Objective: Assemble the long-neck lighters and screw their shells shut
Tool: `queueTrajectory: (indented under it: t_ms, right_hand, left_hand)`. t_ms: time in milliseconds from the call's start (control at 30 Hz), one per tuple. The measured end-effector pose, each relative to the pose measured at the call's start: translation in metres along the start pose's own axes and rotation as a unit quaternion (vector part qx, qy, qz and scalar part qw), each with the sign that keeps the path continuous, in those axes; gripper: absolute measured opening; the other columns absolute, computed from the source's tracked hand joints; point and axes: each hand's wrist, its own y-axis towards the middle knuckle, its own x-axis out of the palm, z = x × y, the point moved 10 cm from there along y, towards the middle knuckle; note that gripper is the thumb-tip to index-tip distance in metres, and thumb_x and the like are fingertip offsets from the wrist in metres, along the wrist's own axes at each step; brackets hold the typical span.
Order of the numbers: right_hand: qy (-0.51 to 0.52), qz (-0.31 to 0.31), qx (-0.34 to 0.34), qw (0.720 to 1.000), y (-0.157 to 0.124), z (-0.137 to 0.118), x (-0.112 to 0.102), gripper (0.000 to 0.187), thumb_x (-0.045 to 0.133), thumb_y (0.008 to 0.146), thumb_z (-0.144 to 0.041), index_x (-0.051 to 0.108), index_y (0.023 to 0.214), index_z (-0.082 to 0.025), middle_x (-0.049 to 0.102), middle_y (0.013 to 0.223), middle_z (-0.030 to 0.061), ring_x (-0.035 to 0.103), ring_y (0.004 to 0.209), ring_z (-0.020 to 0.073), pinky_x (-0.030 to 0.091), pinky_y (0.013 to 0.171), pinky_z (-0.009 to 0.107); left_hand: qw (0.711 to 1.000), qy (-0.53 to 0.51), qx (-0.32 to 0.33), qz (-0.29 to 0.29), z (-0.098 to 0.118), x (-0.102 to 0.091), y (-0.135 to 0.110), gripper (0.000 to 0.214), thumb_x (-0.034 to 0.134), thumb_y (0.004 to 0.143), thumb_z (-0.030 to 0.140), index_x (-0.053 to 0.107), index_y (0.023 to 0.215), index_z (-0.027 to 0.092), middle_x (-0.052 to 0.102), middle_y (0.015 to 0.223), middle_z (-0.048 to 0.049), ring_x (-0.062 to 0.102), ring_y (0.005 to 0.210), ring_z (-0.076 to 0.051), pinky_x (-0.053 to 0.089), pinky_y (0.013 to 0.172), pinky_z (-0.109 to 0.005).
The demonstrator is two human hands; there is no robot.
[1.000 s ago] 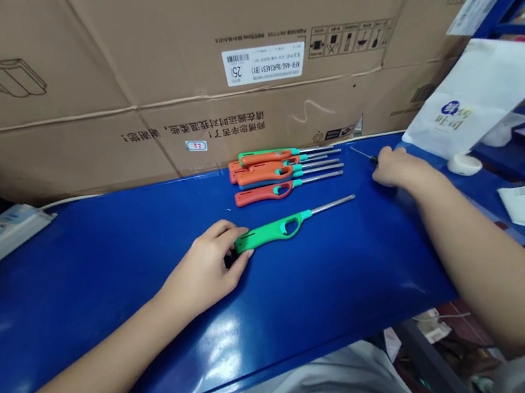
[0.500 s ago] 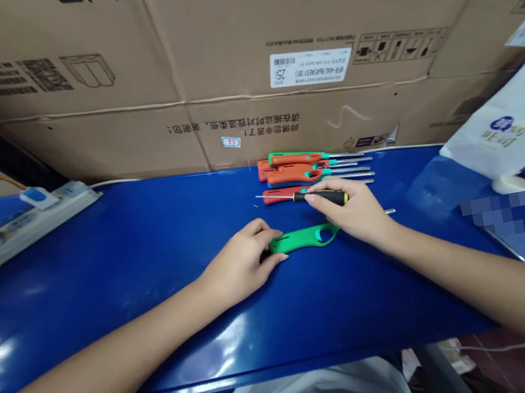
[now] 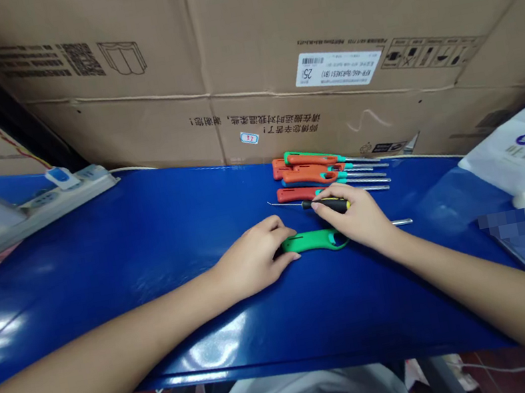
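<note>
A green long-nosed gas lighter (image 3: 311,241) lies flat on the blue table (image 3: 102,265), its metal tube pointing right. My left hand (image 3: 260,254) is closed around the butt end of it, fingers and thumb on either side. In my right hand (image 3: 354,211) is a screwdriver (image 3: 327,204) with a black and yellow handle, pinched between thumb and fingers. Its thin shaft points left above the table. A tiny pale sliver shows at the shaft's tip; whether they touch I cannot tell. My right hand hides part of the green lighter.
Several orange, red and green lighters (image 3: 310,176) lie side by side behind my hands, tubes to the right. A large cardboard box (image 3: 168,125) stands along the back. At left is a power strip (image 3: 83,191); at right, a white bag (image 3: 516,138).
The screwdriver's tip has moved down and left relative to the lighters and now reaches the tiny pale sliver. My left hand keeps its hold. The whole view has shifted and tilted slightly.
</note>
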Motion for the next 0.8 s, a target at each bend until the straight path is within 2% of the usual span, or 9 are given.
queueTrajectory:
  t_ms: [100, 200, 267, 333, 433, 567, 667, 800]
  right_hand:
    - [0.002, -0.002, -0.006, 1.0, 0.001, -0.002, -0.001, 0.015, 0.068, 0.081, -0.036, 0.071, 0.081, -0.022, 0.073, 0.087, 0.0053, 0.068, 0.087, 0.0242, 0.052, 0.083, 0.039]
    - [0.017, 0.008, -0.001, 1.0, 0.003, -0.005, -0.011, 0.014, 0.07, 0.08, -0.036, 0.072, 0.084, -0.022, 0.075, 0.09, 0.005, 0.068, 0.087, 0.0237, 0.053, 0.081, 0.038]
    - [0.041, 0.022, 0.021, 0.999, 0.004, -0.006, -0.025, 0.016, 0.073, 0.079, -0.036, 0.072, 0.085, -0.022, 0.073, 0.084, 0.0032, 0.067, 0.076, 0.0209, 0.052, 0.068, 0.034]
    - [0.093, 0.037, 0.054, 0.993, 0.004, -0.006, -0.039, 0.02, 0.078, 0.077, -0.039, 0.072, 0.086, -0.022, 0.064, 0.064, -0.0016, 0.057, 0.054, 0.0153, 0.042, 0.049, 0.029]
    - [0.22, 0.074, 0.062, 0.971, 0.004, -0.013, -0.062, 0.02, 0.08, 0.077, -0.038, 0.072, 0.084, -0.022, 0.049, 0.05, -0.0069, 0.041, 0.039, 0.0098, 0.03, 0.038, 0.025]
    - [0.32, 0.137, 0.053, 0.936, 0.001, -0.025, -0.084, 0.015, 0.078, 0.08, -0.034, 0.071, 0.076, -0.021, 0.05, 0.055, -0.0042, 0.038, 0.04, 0.0083, 0.031, 0.034, 0.025]
    - [0.36, 0.125, 0.07, 0.922, -0.003, -0.027, -0.078, 0.022, 0.075, 0.082, -0.039, 0.068, 0.071, -0.022, 0.056, 0.067, -0.0013, 0.042, 0.041, 0.008, 0.035, 0.032, 0.025]
    - [0.375, 0.082, 0.094, 0.919, -0.01, -0.019, -0.057, 0.032, 0.07, 0.085, -0.048, 0.063, 0.069, -0.021, 0.062, 0.077, 0.0006, 0.042, 0.04, 0.0067, 0.041, 0.034, 0.026]
  left_hand:
    - [1.0, -0.003, 0.0, 0.0, -0.001, 0.0, 0.0, 0.028, 0.067, 0.094, 0.025, 0.068, 0.119, 0.013, 0.061, 0.104, -0.0092, 0.063, 0.089, -0.02, 0.054, 0.081, -0.034]
    - [1.0, -0.01, 0.007, 0.001, 0.0, 0.0, 0.0, 0.03, 0.066, 0.094, 0.027, 0.067, 0.121, 0.013, 0.061, 0.105, -0.0093, 0.063, 0.091, -0.021, 0.054, 0.082, -0.034]
    - [1.0, -0.016, 0.016, 0.004, 0.001, 0.001, -0.001, 0.031, 0.065, 0.095, 0.028, 0.067, 0.123, 0.014, 0.062, 0.106, -0.0094, 0.063, 0.094, -0.022, 0.055, 0.085, -0.035]
    - [0.999, -0.022, 0.026, 0.009, 0.002, 0.002, -0.001, 0.033, 0.064, 0.096, 0.03, 0.066, 0.125, 0.015, 0.062, 0.107, -0.0095, 0.064, 0.098, -0.022, 0.054, 0.089, -0.036]
    - [0.998, -0.033, 0.042, 0.015, 0.005, 0.004, -0.002, 0.036, 0.066, 0.095, 0.036, 0.067, 0.126, 0.017, 0.064, 0.108, -0.0094, 0.063, 0.101, -0.023, 0.054, 0.092, -0.037]
    - [0.997, -0.025, 0.075, 0.02, 0.014, 0.009, -0.003, 0.043, 0.07, 0.091, 0.044, 0.069, 0.124, 0.016, 0.066, 0.103, -0.0092, 0.063, 0.097, -0.022, 0.054, 0.087, -0.035]
    - [0.994, -0.018, 0.102, 0.02, 0.023, 0.012, -0.002, 0.047, 0.071, 0.089, 0.047, 0.07, 0.124, 0.015, 0.067, 0.101, -0.0091, 0.063, 0.095, -0.022, 0.053, 0.084, -0.033]
    - [0.992, -0.02, 0.122, 0.01, 0.028, 0.015, -0.002, 0.048, 0.071, 0.088, 0.05, 0.07, 0.123, 0.017, 0.069, 0.105, -0.0097, 0.063, 0.096, -0.022, 0.052, 0.086, -0.034]
